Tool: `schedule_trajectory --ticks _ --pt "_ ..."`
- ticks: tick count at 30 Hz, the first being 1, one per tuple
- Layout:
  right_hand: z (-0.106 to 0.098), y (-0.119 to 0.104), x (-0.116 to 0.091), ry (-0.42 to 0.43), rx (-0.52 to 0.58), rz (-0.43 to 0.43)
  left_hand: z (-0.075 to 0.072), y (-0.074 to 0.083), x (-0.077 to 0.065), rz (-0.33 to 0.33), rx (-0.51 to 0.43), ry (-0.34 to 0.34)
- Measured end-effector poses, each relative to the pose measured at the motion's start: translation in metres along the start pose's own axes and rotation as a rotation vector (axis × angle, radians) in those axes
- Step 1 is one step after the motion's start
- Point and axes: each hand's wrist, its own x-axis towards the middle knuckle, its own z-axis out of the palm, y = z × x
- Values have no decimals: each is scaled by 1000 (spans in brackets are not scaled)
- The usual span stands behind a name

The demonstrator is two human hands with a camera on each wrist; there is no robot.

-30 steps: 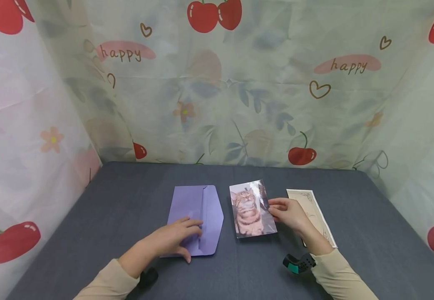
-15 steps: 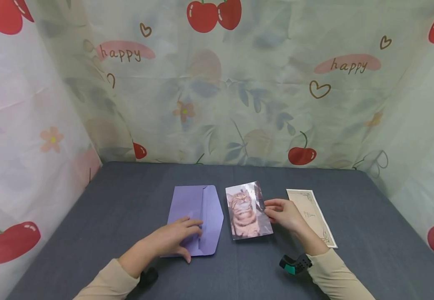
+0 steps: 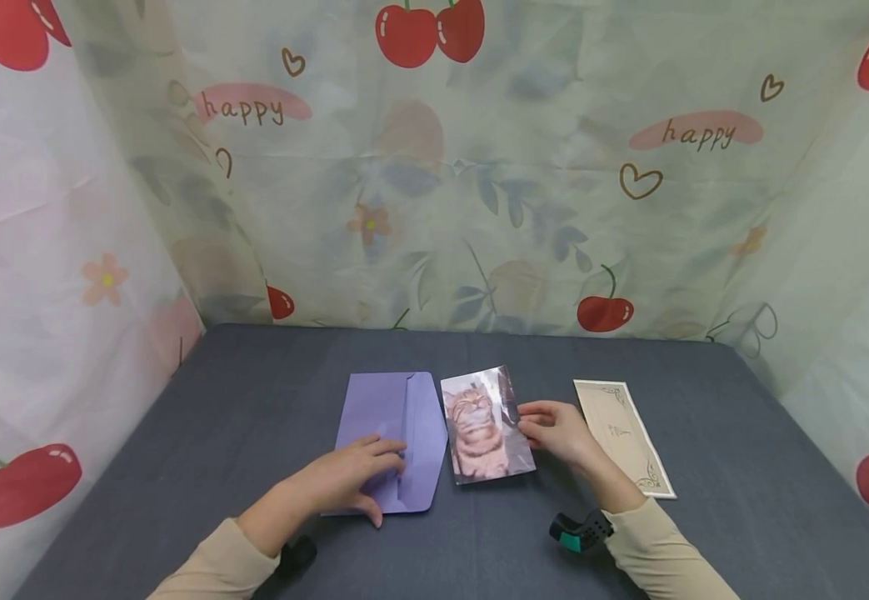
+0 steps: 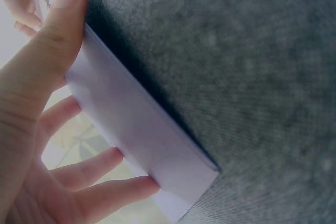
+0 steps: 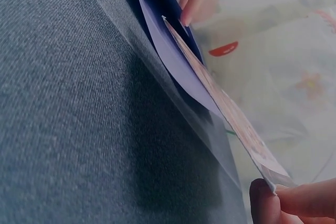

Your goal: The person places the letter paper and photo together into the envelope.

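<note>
A purple envelope (image 3: 427,433) lies on the dark table with its flap spread to the right. My left hand (image 3: 359,473) rests on its body; in the left wrist view spread fingertips (image 4: 144,184) touch the paper and the thumb lies by its near edge. Just right of the flap, a glossy cat photo (image 3: 482,429) is held above the table by my right hand (image 3: 561,429), which pinches its right edge. The right wrist view has the photo (image 5: 231,114) tilted, its far end over the flap (image 5: 176,72), near the envelope's mouth.
A cream card (image 3: 621,429) with ornate corner patterns lies to the right, beside my right forearm. Dark cloth covers the table (image 3: 254,400). A patterned curtain (image 3: 449,208) with cherries hangs behind and along both sides.
My right hand has carried the photo left, up to the envelope's flap, so more of the cream card shows. The left hand has stayed in place on the envelope.
</note>
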Motion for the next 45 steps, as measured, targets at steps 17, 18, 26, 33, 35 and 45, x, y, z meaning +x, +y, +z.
schedule_trajectory --ticks 17,18,26,33,35,45 --pt "12 -1 2 -14 16 -14 1 0 0 -11 1 -9" --pt "12 -1 2 -14 12 -15 1 0 0 -10 2 -8" --pt "17 0 3 -3 5 10 2 -1 0 -9 2 -3" --pt "22 1 4 -14 17 -1 3 -1 0 -5 10 3" --pt "23 1 4 -17 14 -3 3 -1 0 -6 11 3" --pt "30 -1 6 -28 17 -6 1 -1 0 -10 1 -1"
